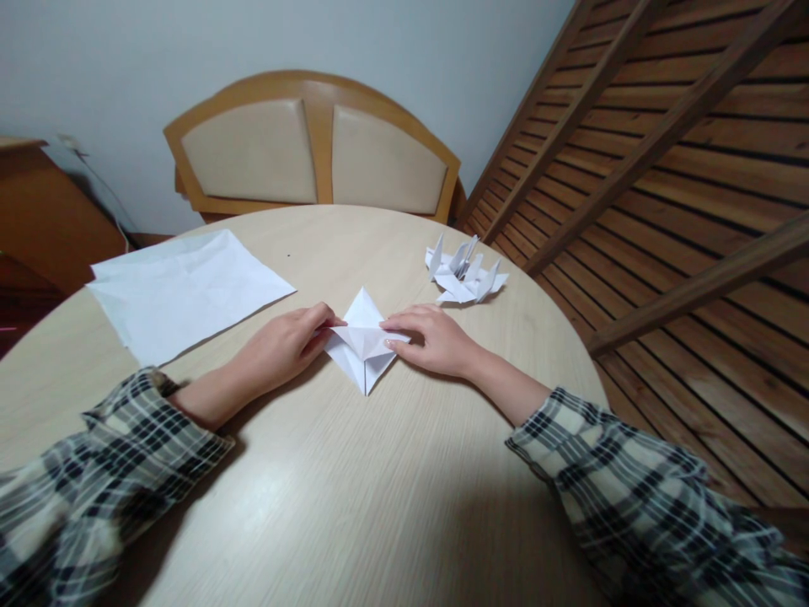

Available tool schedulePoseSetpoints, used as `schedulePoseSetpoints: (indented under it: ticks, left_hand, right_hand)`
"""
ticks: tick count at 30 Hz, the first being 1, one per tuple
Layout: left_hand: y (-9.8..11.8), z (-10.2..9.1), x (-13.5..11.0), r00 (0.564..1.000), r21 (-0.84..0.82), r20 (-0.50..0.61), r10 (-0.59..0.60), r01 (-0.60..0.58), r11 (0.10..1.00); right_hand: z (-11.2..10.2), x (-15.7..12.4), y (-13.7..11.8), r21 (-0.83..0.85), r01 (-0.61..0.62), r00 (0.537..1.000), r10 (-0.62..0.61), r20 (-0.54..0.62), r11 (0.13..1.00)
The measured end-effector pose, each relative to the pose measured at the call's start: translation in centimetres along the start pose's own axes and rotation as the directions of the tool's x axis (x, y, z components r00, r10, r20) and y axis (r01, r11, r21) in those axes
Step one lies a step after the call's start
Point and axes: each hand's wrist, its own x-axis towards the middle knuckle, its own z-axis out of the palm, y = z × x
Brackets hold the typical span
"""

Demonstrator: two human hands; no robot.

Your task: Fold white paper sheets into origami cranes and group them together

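A partly folded white sheet of origami paper [365, 344] lies on the table between my hands. Its outline is a diamond, with one point away from me and one towards me, and a flap stands raised across its middle. At the left corner my left hand [296, 337] pinches the paper between thumb and fingers. My right hand [431, 339] grips the right corner, thumb in front and fingers behind. Beyond my right hand sit several folded white paper cranes [466, 274], clustered together. To the left lies a stack of flat white paper sheets [190, 291].
The round light-wood table [354, 506] fills the lower view. Behind it stands a wooden headboard with cream panels [392, 160]. A slatted wooden wall [663, 169] rises on the right. A brown wooden cabinet [50, 219] is at the far left.
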Motion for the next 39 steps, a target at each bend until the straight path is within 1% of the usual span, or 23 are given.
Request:
schedulePoseSetpoints:
  ticks: [3,6,8,10,14,17,20,24,27,29,31,35,39]
  left_hand:
    - [0.7,-0.1,0.2,0.997,0.027,-0.024,-0.072,0.073,0.997]
    - [1.4,-0.3,0.4,0.986,0.023,-0.017,-0.167,0.168,0.986]
    - [1.8,-0.4,0.6,0.975,-0.001,-0.009,-0.222,0.222,0.975]
    - [2.0,-0.4,0.7,0.968,-0.025,-0.015,-0.252,0.251,0.968]
    - [1.9,-0.2,0.6,0.967,-0.083,-0.027,-0.253,0.250,0.965]
    - [1.6,0.0,0.6,0.973,-0.180,-0.052,-0.225,0.212,0.961]
    - [1.1,0.2,0.5,0.972,-0.288,-0.078,-0.220,0.189,0.939]
    - [0.6,0.3,0.6,0.973,-0.387,-0.063,-0.224,0.183,0.904]
    - [0.7,0.1,0.7,0.971,-0.411,-0.036,-0.236,0.201,0.889]
    - [0.8,0.0,0.8,0.971,-0.395,-0.005,-0.241,0.219,0.892]
    - [0.8,0.0,0.8,0.971,-0.333,0.014,-0.237,0.228,0.915]
    - [0.9,0.2,0.8,0.979,-0.148,0.011,-0.206,0.205,0.967]
    - [0.9,0.2,0.9,0.970,-0.037,0.014,-0.242,0.243,0.969]
  right_hand:
    - [0.0,0.1,-0.1,0.009,0.026,1.000,-0.026,0.010,1.000]
    - [0.0,0.2,-0.1,0.020,0.047,0.999,-0.047,0.023,0.999]
    - [0.3,0.2,-0.1,0.006,0.018,1.000,-0.018,-0.011,1.000]
    - [0.7,0.3,-0.1,0.008,-0.022,0.998,0.022,-0.055,1.000]
    - [1.4,0.6,-0.2,0.070,-0.115,0.987,0.122,-0.109,0.991]
    - [1.5,0.6,-0.4,0.127,-0.196,0.968,0.213,-0.134,0.972]
    - [1.5,0.5,-0.5,0.176,-0.253,0.951,0.278,-0.138,0.951]
    - [1.6,0.4,-0.4,0.236,-0.280,0.938,0.318,-0.139,0.930]
    - [1.6,0.5,-0.5,0.239,-0.288,0.933,0.328,-0.147,0.927]
    - [1.6,0.5,-0.6,0.215,-0.289,0.934,0.324,-0.150,0.933]
    - [1.6,0.5,-0.9,0.171,-0.278,0.939,0.305,-0.157,0.945]
    - [1.8,0.5,-1.4,0.021,-0.210,0.963,0.211,-0.170,0.977]
    - [2.1,0.5,-1.6,-0.080,-0.142,0.981,0.129,-0.144,0.987]
